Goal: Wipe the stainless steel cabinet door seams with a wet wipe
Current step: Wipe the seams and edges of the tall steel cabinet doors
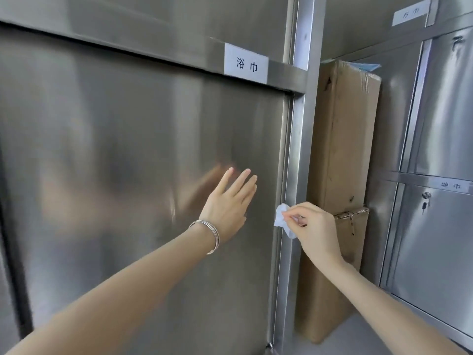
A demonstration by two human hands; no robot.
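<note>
Two hands are at work: the left hand [227,201] lies flat, fingers straight and spread, on the stainless steel cabinet door [128,162]. The right hand [314,229] pinches a small bunched wet wipe [282,219] between thumb and curled fingers. It holds the wipe against the vertical seam [285,162] where the door's right edge meets the frame post [298,149]. The likeliest failure is that so small a wad rides over the flat metal on either side and never gets into the groove, so the seam looks wiped but is not. With so little of the wipe held, it may also slip out of the pinch on a long stroke. The folded steel edge may snag and tear it, though the sharpness of that edge cannot be judged from here. The flat palm probably leaves smears on the brushed steel. If the wrist drops, the thin bracelets [208,234] could rub and mark the surface. A hard push from that hand might shift the door and close the gap on the wipe or a fingertip. The tall cardboard box [345,162] stands just beside the post, so the right hand has little room. A knuckle or elbow could knock it over. Higher up, a damp pass along the horizontal seam risks soaking the paper label [246,63].
</note>
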